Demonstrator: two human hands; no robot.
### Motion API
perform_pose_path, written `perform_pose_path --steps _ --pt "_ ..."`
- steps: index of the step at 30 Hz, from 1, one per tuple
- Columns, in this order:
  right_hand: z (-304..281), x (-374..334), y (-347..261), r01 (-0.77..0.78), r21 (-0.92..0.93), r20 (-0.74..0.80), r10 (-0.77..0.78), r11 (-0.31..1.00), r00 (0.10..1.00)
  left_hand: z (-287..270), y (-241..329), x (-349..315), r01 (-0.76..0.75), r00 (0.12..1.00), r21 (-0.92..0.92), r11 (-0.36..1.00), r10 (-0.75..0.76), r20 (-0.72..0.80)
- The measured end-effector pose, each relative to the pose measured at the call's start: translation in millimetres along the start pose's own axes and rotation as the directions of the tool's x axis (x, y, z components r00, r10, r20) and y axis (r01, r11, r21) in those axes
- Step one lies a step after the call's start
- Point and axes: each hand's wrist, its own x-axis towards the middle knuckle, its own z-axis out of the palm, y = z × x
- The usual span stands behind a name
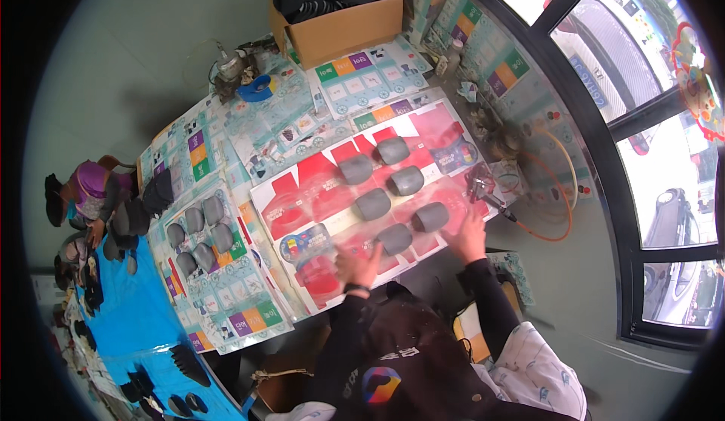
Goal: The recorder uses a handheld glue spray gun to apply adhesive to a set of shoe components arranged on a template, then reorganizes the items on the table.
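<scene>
Several grey rounded pieces, shaped like toe caps, lie in two rows on a red-and-white printed board [310, 206]. My left hand [358, 267] is over the board's near edge, fingers apart, its thumb beside a near grey piece [394, 239]. Over the same edge farther right, my right hand [470, 236] has its thumb and fingers spread, close to another grey piece [430, 216]. Just beyond its fingertips lies a metal spray gun [479, 182] on the board's right end. Neither hand visibly holds anything.
More grey pieces [204, 256] lie on printed sheets to the left. A blue-covered table [140, 293] with dark pieces adjoins, with a person [91, 187] beyond. A cardboard box [347, 32] stands at the back. An orange hose [555, 236] loops at right beneath the windows.
</scene>
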Motion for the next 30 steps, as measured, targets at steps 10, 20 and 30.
perform_pose_path --steps 10,20,30 --pt "95.2 33.2 -18.7 0.020 -0.237 0.123 0.009 0.971 0.992 88.1 89.1 -2.2 0.081 0.993 0.247 0.966 -0.057 -0.101" --pt "46.1 -19.4 -103.0 0.199 0.056 0.042 -0.201 0.978 0.979 -2.7 0.2 13.9 -0.096 0.959 0.215 0.972 0.149 -0.242" --pt "129.6 -166.1 -388.8 0.807 0.186 0.322 -0.811 0.561 0.489 -232.7 -414.5 72.8 0.241 0.849 0.655 0.717 0.171 -0.499"
